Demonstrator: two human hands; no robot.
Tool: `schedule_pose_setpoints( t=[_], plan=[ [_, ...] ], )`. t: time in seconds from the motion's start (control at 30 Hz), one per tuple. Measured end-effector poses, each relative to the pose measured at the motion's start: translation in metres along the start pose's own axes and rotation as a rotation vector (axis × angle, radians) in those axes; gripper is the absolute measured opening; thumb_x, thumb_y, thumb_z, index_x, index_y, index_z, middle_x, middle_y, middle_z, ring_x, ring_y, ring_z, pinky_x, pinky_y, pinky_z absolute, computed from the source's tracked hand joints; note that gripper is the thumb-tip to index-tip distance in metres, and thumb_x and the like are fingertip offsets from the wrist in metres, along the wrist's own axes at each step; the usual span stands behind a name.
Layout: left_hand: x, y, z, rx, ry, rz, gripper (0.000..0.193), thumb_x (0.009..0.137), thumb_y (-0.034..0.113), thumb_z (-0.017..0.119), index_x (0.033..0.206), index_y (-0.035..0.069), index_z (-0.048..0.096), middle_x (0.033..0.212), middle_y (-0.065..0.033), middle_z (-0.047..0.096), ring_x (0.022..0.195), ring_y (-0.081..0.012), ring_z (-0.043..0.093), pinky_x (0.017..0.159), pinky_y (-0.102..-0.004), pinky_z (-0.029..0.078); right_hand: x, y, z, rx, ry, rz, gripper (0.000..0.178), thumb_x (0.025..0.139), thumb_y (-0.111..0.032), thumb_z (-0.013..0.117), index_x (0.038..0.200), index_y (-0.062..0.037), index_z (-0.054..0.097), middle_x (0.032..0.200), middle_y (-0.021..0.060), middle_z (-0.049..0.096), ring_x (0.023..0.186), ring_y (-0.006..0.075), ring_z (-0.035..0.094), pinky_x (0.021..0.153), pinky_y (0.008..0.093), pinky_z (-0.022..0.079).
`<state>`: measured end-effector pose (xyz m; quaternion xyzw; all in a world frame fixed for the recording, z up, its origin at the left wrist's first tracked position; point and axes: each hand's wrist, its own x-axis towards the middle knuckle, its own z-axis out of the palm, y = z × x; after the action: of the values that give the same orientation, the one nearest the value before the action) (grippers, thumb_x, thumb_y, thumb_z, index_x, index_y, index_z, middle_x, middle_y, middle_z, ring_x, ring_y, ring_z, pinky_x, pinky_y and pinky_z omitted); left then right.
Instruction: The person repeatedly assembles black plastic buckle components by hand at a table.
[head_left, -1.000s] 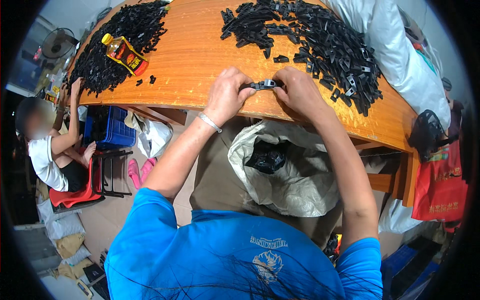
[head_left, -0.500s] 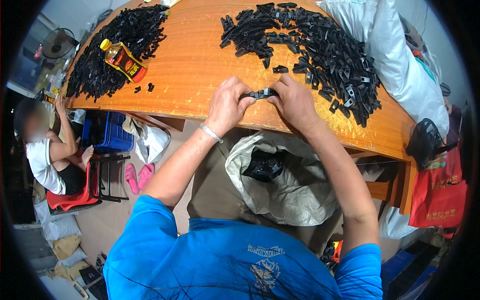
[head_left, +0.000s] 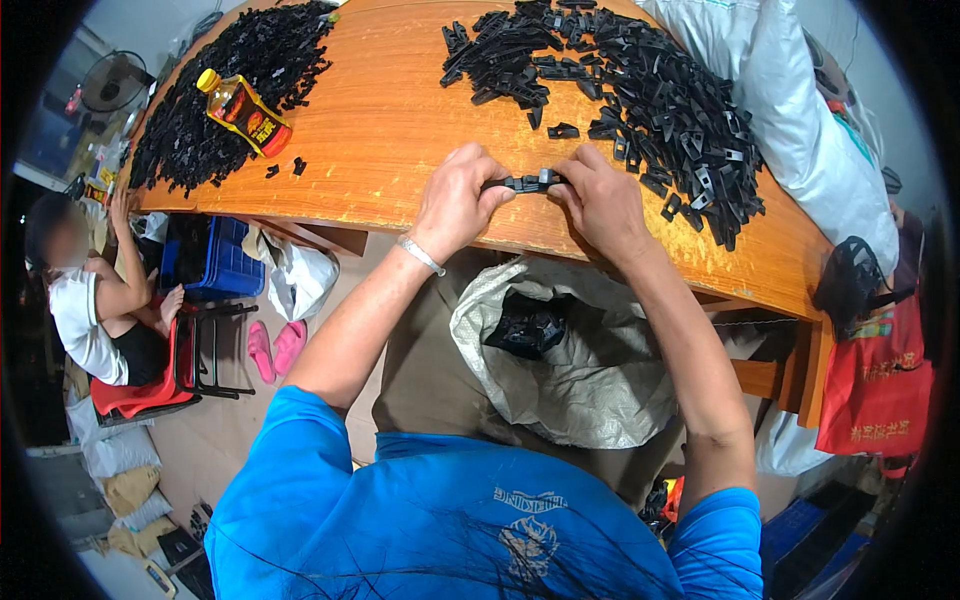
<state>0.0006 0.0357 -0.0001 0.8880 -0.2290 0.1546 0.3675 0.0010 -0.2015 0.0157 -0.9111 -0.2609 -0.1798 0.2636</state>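
Note:
Between my two hands, just over the table's front edge, is a small black plastic part (head_left: 527, 183). My left hand (head_left: 460, 197) pinches its left end between thumb and fingers. At its right end, the thumb and fingers of my right hand (head_left: 598, 200) close on it. Whether it is one piece or two joined pieces I cannot tell. Beyond my right hand a heap of black plastic clips (head_left: 680, 105) spreads over the table (head_left: 390, 130). Below my hands, an open woven sack (head_left: 610, 400) on my lap holds black pieces (head_left: 527, 325).
At the far left lies a pile of smaller black parts (head_left: 190, 140), with a yellow-capped bottle (head_left: 248, 115) on it. A white sack (head_left: 800, 130) leans on the table's right side. Another person (head_left: 100, 300) sits at left near a blue crate (head_left: 225, 265) and pink slippers (head_left: 275, 350).
My right hand has shifted slightly to the right, and more of the black part shows between my hands. Both hands still grip it.

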Motion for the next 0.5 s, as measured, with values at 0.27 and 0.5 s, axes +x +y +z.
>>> schedule_pose_setpoints(
  t=[0.27,0.5],
  plan=[
    [0.002,-0.003,-0.001,-0.003,0.002,0.035,0.019,0.082,0.009,0.084,0.096,0.003,0.074,0.088,-0.0134,0.061,0.087,-0.0344,0.063,0.076,-0.0435,0.05,0.009,0.01,-0.001,0.05,-0.079,0.009,0.022,0.087,-0.018,0.082,0.104,-0.0069,0.075,0.1,0.0093,0.066,0.086,0.0359,0.069,0.073,0.0451,0.054],
    [0.003,-0.001,0.0,-0.002,0.014,0.03,0.019,0.082,0.009,0.084,0.097,0.003,0.075,0.088,-0.0133,0.061,0.085,-0.0339,0.063,0.074,-0.0431,0.05,0.009,0.015,0.003,0.121,-0.061,0.009,0.023,0.087,-0.015,0.083,0.106,-0.0057,0.077,0.1,0.0091,0.068,0.086,0.0346,0.07,0.074,0.044,0.055]
  ],
)
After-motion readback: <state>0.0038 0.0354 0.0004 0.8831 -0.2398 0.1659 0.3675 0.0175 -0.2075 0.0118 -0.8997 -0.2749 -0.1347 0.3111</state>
